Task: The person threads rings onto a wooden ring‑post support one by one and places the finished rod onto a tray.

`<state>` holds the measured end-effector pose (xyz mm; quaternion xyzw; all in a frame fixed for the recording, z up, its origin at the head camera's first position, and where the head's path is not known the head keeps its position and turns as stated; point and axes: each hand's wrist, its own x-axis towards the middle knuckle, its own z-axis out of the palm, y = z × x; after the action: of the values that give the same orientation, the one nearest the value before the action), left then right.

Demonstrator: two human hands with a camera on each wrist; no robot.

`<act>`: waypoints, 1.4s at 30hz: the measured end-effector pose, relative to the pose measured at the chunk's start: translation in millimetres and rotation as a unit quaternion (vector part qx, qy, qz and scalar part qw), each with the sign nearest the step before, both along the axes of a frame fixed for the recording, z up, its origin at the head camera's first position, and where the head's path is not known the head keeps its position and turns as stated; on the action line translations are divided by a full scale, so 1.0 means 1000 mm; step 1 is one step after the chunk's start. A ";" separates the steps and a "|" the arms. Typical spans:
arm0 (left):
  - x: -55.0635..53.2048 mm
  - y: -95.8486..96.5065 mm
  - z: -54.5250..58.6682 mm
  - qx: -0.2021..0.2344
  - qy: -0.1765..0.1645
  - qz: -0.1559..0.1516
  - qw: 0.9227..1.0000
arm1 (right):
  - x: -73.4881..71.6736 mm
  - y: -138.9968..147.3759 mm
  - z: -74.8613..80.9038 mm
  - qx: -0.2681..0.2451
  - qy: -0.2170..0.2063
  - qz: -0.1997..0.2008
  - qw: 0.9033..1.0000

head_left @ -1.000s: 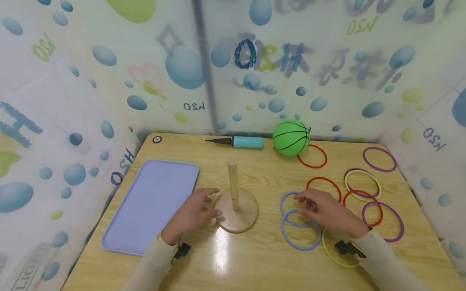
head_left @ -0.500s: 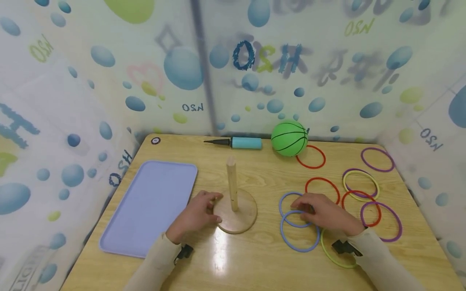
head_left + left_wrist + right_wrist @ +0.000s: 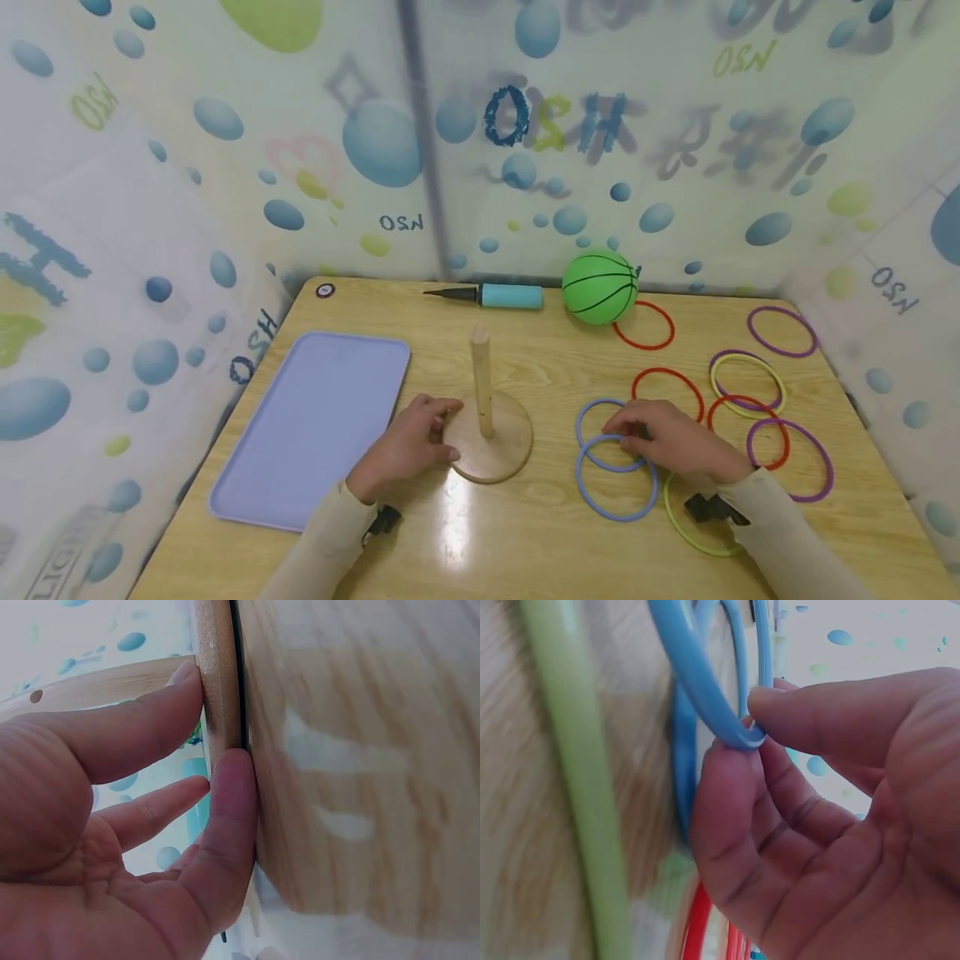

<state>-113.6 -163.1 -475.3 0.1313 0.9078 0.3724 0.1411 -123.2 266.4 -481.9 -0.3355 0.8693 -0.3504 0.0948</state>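
A wooden stand has a round base (image 3: 504, 450) and an upright post (image 3: 482, 375) at the middle of the table. My left hand (image 3: 405, 437) grips the left rim of that base. In the left wrist view, the thumb lies on the rim (image 3: 216, 645) and a finger curls against its edge by the tabletop. On the right, two blue rings overlap. My right hand (image 3: 667, 435) pinches a blue ring (image 3: 697, 682) between thumb and finger, and its pinched edge is raised off the wood in the right wrist view. The other blue ring (image 3: 581, 417) lies behind it.
A lavender tray (image 3: 315, 417) lies at the left. Along the back are a blue hand pump (image 3: 510, 296) and a green ball (image 3: 598, 287). Red rings (image 3: 667, 369), purple rings (image 3: 830, 467), a yellow ring (image 3: 783, 387) and a yellow-green ring (image 3: 693, 546) surround my right arm.
My left hand has moved right and closed on the stand's base. My right hand has come down to the blue rings and pinched one, which shifts slightly left.
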 end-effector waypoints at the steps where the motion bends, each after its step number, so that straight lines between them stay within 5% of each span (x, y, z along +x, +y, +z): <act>1: 0.000 0.000 0.000 0.000 0.001 -0.002 1.000 | 0.000 0.000 0.001 -0.003 0.002 0.002 1.000; 10: -0.001 0.000 -0.001 0.006 0.004 -0.007 1.000 | -0.001 -0.002 0.013 -0.034 0.021 0.013 0.999; 16: 0.003 -0.001 -0.002 0.002 0.000 -0.005 1.000 | 0.007 -0.006 0.030 -0.068 -0.053 -0.004 0.996; 25: 0.001 0.002 -0.001 -0.003 0.010 0.002 1.000 | 0.014 -0.019 0.064 -0.195 -0.115 -0.008 0.974; 35: -0.001 0.004 0.000 0.006 0.011 0.006 1.000 | 0.020 -0.045 0.107 -0.295 -0.088 0.000 0.952; 42: 0.000 0.003 -0.001 0.010 0.008 0.006 1.000 | 0.023 -0.064 0.134 -0.325 -0.110 -0.057 0.937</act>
<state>-113.5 -160.0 -476.7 0.1303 0.9058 0.3815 0.1302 -100.3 202.6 -347.9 -0.2574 0.7096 -0.6535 0.0559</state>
